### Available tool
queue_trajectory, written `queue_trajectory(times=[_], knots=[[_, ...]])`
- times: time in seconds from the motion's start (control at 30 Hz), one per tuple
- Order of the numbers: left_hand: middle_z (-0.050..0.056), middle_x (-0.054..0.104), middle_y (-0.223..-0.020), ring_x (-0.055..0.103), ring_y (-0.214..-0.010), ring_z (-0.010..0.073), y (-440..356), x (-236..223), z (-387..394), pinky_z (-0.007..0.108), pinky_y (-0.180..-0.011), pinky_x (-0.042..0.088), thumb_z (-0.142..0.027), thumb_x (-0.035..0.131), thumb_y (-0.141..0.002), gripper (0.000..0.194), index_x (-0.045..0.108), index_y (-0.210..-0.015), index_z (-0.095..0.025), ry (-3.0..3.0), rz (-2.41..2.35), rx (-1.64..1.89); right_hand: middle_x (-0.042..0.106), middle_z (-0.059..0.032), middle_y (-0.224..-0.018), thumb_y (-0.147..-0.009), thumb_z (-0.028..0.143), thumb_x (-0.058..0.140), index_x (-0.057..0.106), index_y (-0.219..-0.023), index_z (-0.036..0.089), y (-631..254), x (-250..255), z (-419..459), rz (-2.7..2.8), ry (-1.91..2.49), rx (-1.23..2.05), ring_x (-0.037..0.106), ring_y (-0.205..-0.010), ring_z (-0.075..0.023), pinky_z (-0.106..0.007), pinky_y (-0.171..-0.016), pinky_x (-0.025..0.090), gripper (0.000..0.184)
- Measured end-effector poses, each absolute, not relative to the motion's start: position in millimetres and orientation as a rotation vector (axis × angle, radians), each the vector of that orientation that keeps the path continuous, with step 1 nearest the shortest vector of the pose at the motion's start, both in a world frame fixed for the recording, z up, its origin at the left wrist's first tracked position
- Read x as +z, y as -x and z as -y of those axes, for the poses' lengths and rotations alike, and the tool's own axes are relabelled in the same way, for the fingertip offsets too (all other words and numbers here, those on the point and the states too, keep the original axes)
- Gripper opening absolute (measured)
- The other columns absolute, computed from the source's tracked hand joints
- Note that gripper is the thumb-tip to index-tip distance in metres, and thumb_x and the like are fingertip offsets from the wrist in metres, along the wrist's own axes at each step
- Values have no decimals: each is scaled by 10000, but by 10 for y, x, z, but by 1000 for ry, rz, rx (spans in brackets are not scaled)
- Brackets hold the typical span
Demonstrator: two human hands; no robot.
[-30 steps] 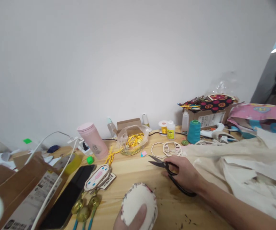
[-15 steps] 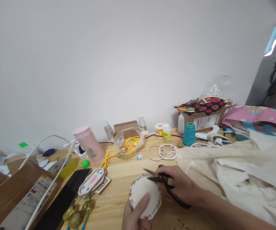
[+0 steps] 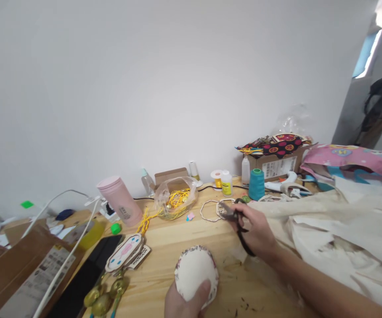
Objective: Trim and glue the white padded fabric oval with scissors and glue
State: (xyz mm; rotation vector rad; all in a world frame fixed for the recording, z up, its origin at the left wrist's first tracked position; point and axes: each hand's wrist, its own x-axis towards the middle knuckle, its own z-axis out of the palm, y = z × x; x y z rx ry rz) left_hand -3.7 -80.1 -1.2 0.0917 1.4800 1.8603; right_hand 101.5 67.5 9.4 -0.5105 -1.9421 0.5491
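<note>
Pinched between the thumb and fingers of my left hand (image 3: pixel 186 302) is a rounded white fabric-covered piece (image 3: pixel 194 269) with a dark patterned fabric edge gathered around its rim. To the right and farther back, my right hand (image 3: pixel 257 229) grips black-handled scissors (image 3: pixel 240 225). Their blades point left over a wooden lattice frame (image 3: pixel 225 204), apart from the white piece. A thin wooden ring outline (image 3: pixel 208 211) lies beside that frame. Small dark scraps (image 3: pixel 243 304) are scattered on the wooden table (image 3: pixel 157 274) at the front.
A pink tumbler (image 3: pixel 121 201), a plastic bag of yellow cord (image 3: pixel 177 198), a glue bottle (image 3: pixel 226 183) and a teal thread cone (image 3: pixel 256 184) stand along the back. Cream cloth (image 3: pixel 336 221) covers the right side. A phone (image 3: pixel 88 274) and cardboard box (image 3: pixel 21 274) are at left.
My right hand has moved back and to the right with the scissors, away from the white piece. My left hand has shifted slightly down and left, still holding it.
</note>
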Motion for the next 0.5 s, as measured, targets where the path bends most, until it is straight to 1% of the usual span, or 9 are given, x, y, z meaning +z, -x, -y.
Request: queue_trajectory(times=[0.07,0.13,0.27,0.37,0.5], knots=[[82,704,-658,650,-586,236,43,39,831,296,-489,523,-65,734,-397,459,577,-826,-105,-48,-1445,1850,586,-10,-687,-738,183,496,546,-884,181,-1011,74,-742,1882,612,600,504,-572,-128,-223,-552,407,155],[76,708,-676,655,-607,231,44,102,835,294,-503,531,-31,707,-428,491,557,-890,-105,-6,-1405,1862,597,-6,-697,-730,220,523,557,-894,186,-989,45,-755,1918,662,697,513,-578,-130,-224,-559,417,171],[71,707,-667,660,-620,203,49,204,833,258,-530,540,43,614,-514,498,522,-983,-96,36,-1352,1909,620,-6,-726,-727,174,491,569,-896,190,-923,1,-695,2056,618,911,551,-623,-133,-225,-586,430,187],[76,706,-659,660,-617,189,58,222,846,242,-534,540,64,563,-573,488,500,-1035,-80,42,-1313,1940,618,-8,-740,-717,160,490,577,-871,189,-888,-9,-673,2107,574,988,558,-657,-138,-233,-619,433,179],[71,706,-670,659,-642,181,79,187,846,251,-564,541,64,554,-611,502,475,-1087,-76,33,-1269,1949,566,7,-665,-716,201,506,548,-815,175,-869,-6,-695,2063,653,1015,518,-595,-129,-221,-557,416,111]])
